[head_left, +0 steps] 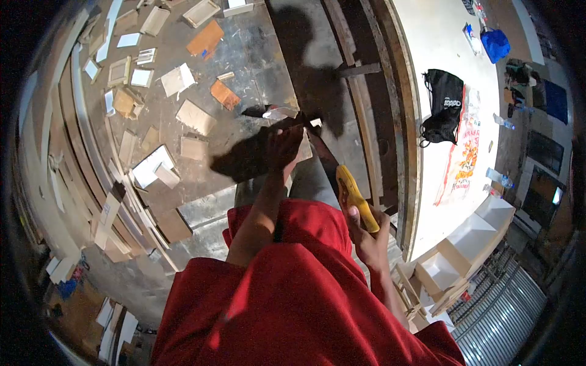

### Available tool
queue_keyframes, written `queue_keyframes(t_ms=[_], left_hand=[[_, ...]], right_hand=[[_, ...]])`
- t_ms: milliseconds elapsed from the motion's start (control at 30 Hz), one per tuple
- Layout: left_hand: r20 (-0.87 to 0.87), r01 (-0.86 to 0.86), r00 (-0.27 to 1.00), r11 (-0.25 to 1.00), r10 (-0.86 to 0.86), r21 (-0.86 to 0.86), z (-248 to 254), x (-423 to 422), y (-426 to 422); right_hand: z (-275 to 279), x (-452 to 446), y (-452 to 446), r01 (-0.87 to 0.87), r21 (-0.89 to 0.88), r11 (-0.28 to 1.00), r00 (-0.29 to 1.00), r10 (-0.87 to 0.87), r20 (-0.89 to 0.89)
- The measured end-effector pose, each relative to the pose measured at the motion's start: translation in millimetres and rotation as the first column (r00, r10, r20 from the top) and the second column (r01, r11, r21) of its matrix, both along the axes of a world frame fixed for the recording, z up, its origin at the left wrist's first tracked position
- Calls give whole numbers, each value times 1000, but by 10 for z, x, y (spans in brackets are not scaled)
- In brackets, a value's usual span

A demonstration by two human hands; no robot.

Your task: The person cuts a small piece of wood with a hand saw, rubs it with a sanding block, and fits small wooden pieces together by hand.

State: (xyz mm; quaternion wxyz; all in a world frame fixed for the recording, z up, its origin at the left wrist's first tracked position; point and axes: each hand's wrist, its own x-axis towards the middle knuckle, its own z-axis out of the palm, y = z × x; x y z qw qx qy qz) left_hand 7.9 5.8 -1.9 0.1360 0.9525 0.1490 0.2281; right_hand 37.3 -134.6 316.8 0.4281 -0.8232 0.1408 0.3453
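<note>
My right hand (369, 235) is wrapped round the yellow handle of a handsaw (353, 194). Its dark blade slants up and left towards my left hand (285, 149), which is out in front of my lap. Deep shadow covers the left fingers; they look closed, and whatever they hold is unclear. A small pale piece (315, 122) shows beside the blade near those fingertips. Just beyond my left hand lies a shiny, pale object (281, 113) whose kind I cannot make out.
Wood offcuts (196, 117) and small box frames (119, 72) lie scattered over the dark surface ahead. Long boards (91, 152) lean at the left. On the right, a white tabletop (427, 213) bears a black drawstring bag (444, 104); wooden trays (442, 268) stand nearby.
</note>
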Motion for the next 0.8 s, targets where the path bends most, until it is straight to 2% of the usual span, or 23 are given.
queue_keyframes(t_ms=[33,67,100,167,200,233,300,333,400,433,500,533,567,600,633,667,733,800], left_hand=[[1,3,1000,1000,-3,-5,11,-2,-21],[0,26,1000,998,-27,-56,25,0,-29],[-3,49,999,993,-50,-106,90,-5,-17],[2,86,996,978,-87,-188,198,58,91],[7,104,994,968,-106,-229,192,95,127],[5,101,995,968,-102,-231,190,101,111],[-61,11,998,987,-21,-160,167,37,32],[-64,15,998,987,-26,-162,28,-8,4],[-166,57,985,998,-53,20,-238,-27,-37],[-162,58,985,998,-54,24,-293,-20,-50],[41,59,998,979,-52,-195,-381,-10,-45],[36,55,998,979,-49,-197,-181,-8,-36],[33,-7,999,994,10,-106,30,0,-37],[39,-64,997,998,65,-13,190,17,-28],[41,-57,997,998,58,-13,2,-31,-51],[-44,23,999,1000,-22,21,-248,-68,-60],[-130,104,987,993,-97,51,-147,-13,1],[-56,72,995,969,-87,-238,-15,0,20]], right_hand=[[-7,-30,3,86,-14,996,996,-85,27],[-134,-18,-24,-10,-100,995,998,17,68],[-131,9,-15,-6,-104,995,998,13,68],[-119,101,34,-153,-14,988,983,153,101],[36,139,36,-197,-45,979,980,195,-43],[56,116,-14,-200,-47,979,979,198,-45],[69,36,-96,-27,27,999,999,28,-39],[36,38,-38,-46,-37,998,999,45,-24],[-50,63,32,-75,-29,997,997,75,-9],[-74,79,59,-113,-16,993,994,113,7],[91,84,95,-138,-45,989,990,139,29],[113,81,68,-96,13,995,995,96,5],[124,62,41,-49,69,996,999,51,-20],[-62,-47,-36,-3,1,1000,999,3,48],[-63,-52,-15,4,1,1000,999,-4,50],[-62,-14,16,-58,18,998,998,58,32],[-7,70,107,-125,18,992,992,124,19],[-51,85,91,-110,22,994,993,109,45]])
